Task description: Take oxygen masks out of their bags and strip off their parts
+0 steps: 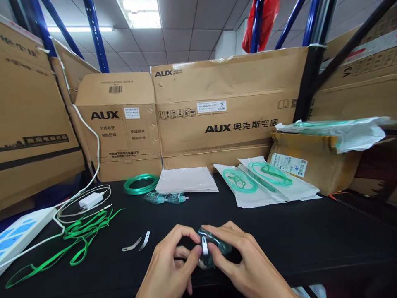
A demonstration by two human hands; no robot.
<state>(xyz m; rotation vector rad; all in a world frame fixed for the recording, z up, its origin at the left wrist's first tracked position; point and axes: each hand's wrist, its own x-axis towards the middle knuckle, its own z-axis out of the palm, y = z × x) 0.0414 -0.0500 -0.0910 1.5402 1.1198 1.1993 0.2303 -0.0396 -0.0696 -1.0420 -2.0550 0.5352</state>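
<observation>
Both hands reach in from the near edge, angled inward until the fingertips almost meet. The left hand [173, 258] is curled, its thumb and index finger bent toward each other and pinching the near-left side of a translucent dark-green soft plastic mask [207, 262]. The right hand [243, 252] is partly closed, gripping the mask from the right, index finger laid along its upper edge and thumb below. Between the two thumbs, a small silver slotted metal strip [204, 246] stands nearly upright against the mask, just above the black tabletop [279, 231].

To the left lie two loose, bent silver metal strips [144, 241] side by side, then a tangled flat green elastic strap [88, 225]. Farther back, a clear greenish plastic mask piece [167, 198] lies before a flat white packet [187, 180], with a coil of green tubing [140, 190] beside it. Brown cardboard panels [186, 136] stand behind.
</observation>
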